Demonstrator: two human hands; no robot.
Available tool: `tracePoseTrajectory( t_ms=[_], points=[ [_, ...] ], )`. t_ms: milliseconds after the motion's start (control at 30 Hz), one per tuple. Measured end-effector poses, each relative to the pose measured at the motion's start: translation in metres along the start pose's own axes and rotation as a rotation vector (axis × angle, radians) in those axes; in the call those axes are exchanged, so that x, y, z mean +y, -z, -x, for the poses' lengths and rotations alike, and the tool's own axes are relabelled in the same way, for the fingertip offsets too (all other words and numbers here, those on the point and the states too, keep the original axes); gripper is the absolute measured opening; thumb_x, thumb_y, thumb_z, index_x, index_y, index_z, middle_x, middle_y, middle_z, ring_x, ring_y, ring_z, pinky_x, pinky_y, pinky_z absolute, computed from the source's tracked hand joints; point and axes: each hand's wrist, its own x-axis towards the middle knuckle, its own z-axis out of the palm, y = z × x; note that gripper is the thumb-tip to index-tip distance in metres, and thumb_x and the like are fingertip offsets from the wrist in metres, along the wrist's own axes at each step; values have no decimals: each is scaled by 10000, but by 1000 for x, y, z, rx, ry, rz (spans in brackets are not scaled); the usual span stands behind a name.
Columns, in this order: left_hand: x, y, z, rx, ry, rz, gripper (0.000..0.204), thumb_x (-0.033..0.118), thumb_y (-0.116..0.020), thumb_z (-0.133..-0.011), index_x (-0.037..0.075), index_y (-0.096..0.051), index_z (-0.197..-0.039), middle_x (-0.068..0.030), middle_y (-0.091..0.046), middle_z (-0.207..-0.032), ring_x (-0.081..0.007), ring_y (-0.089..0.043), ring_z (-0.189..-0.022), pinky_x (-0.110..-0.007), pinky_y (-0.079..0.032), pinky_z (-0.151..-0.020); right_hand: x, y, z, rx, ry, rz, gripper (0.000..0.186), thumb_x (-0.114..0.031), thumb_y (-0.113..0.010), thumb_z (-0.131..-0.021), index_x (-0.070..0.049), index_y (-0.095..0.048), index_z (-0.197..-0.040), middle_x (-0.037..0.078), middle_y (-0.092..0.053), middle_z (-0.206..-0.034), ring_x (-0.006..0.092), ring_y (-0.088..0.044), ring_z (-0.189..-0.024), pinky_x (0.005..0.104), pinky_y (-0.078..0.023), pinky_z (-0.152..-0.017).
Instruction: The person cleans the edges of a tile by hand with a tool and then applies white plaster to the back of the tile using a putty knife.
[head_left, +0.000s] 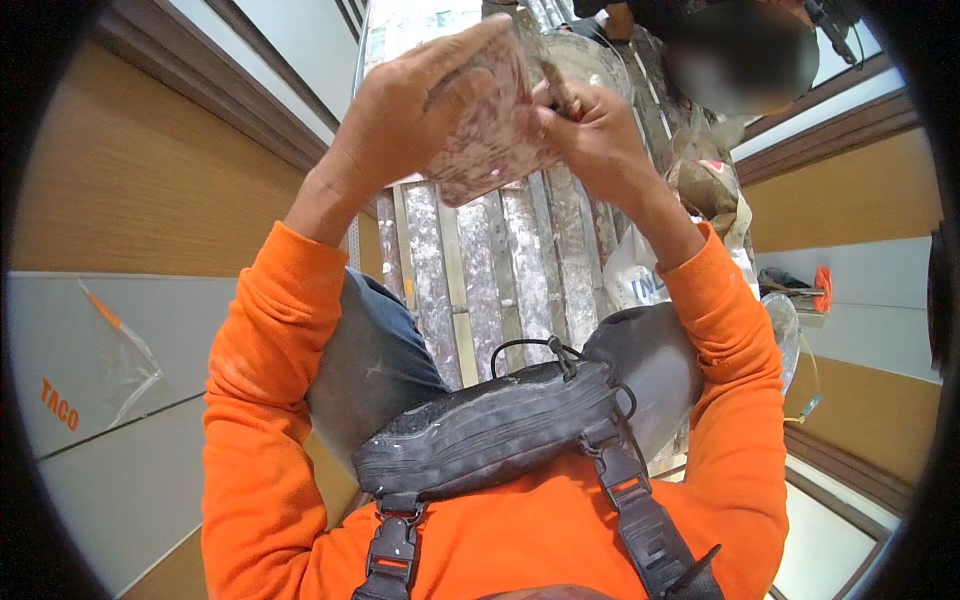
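Both my hands are raised over the plank platform. My left hand (425, 100) is closed around a flat, rounded-cornered plate-like thing (490, 150), smeared whitish and reddish brown and partly blurred. Close to its right side, my right hand (600, 140) is closed with bent fingers on a small tool (560, 92). Only a short, dark brownish part of that tool shows, so its kind is unclear. The tool reaches the plate's upper right edge; whether they touch I cannot tell.
I sit on a platform of paint-spattered planks (520, 270). A white sack (635, 265) and crumpled bags (715, 195) stand at my right. Another person (740, 60) is at the far right. A plastic sheet (125, 350) lies at far left. A black pouch (490, 425) hangs across my lap.
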Motion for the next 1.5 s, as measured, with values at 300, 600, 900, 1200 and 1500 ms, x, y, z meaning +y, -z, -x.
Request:
tracePoseTrajectory(
  t_ms=[300, 600, 900, 1200, 1500],
  points=[
    [-34, 49, 12, -13, 828, 142, 425, 416, -650, -981, 41, -701, -1176, -86, -713, -961, -115, -668, -786, -257, -573, -734, -1, 29, -13, 535, -120, -461, 148, -232, -693, -961, -88, -687, -998, -9, -669, -783, 56, -543, -519, 223, -408, -409],
    [-28, 31, 27, 72, 735, 798, 394, 317, -610, -1007, 9, -612, -1252, -83, -702, -1124, -175, -708, -928, -296, -593, -780, -12, -19, -25, 314, -213, -573, 219, -259, -622, -1011, -57, -643, -1092, -8, -605, -732, 63, -511, -518, 213, -394, -428],
    [-14, 52, 17, 561, 616, 854, 298, 191, -580, -1009, -56, -611, -1173, -157, -706, -1068, -214, -728, -874, -325, -647, -694, 229, 0, -21, -343, -842, 545, 209, -120, -519, -912, 31, -596, -789, 89, -558, -657, 194, -511, -530, 390, -406, -451],
    [-22, 68, 35, 486, 728, 637, 253, 136, -619, -983, -40, -617, -1164, -123, -709, -1052, -165, -719, -818, -280, -613, -596, 317, -47, -22, 9, -931, 718, 313, -139, -630, -848, 21, -719, -1102, 282, -659, -1212, 411, -650, -1139, 452, -530, -952],
    [-17, 83, 44, 484, 792, 578, 234, 134, -642, -976, -21, -638, -1152, -100, -716, -1011, -153, -703, -787, -268, -553, -561, 302, -57, -54, 36, -707, 412, 587, -170, -709, -821, 46, -500, -1326, 265, -664, -1097, 411, -676, -1009, 465, -564, -868]
  ],
)
